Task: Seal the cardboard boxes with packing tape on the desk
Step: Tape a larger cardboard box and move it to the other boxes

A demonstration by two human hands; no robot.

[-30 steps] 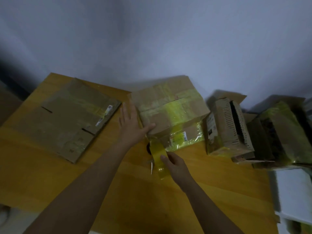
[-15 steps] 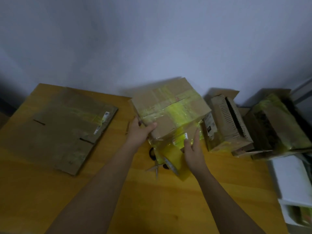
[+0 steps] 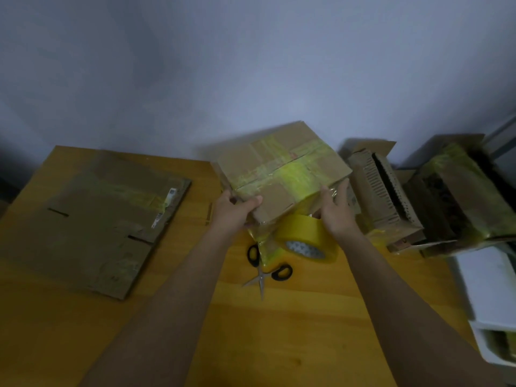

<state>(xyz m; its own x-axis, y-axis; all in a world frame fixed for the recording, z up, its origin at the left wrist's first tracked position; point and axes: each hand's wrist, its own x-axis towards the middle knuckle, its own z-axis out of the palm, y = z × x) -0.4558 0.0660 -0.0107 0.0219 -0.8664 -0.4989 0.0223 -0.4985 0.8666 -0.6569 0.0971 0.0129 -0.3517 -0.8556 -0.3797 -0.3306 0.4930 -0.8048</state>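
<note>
Now gripping the taped cardboard box (image 3: 282, 174) between left hand (image 3: 234, 209) and right hand (image 3: 333, 210), tape roll (image 3: 304, 238) lying just beneath the right fingers (image 3: 339, 191).

Place: looks like a plain room used for packing parcels, a home or small office; cannot tell which.
Surface: yellow-brown wooden desk (image 3: 279, 331) pushed against a bare, pale grey-blue wall (image 3: 251, 65).
Stock: flattened cardboard box (image 3: 92, 224) at the left; taped cardboard box (image 3: 282, 174) in the middle; opened, worn cardboard boxes (image 3: 382, 196) crowded along the right.
Tools: roll of yellow packing tape (image 3: 304, 238) and black-handled scissors (image 3: 265, 272) lying close together on the desk.
Furniture: white shelf unit (image 3: 491, 297) just beside the desk's right edge.
Light: dim, no lamp or window in view.
</note>
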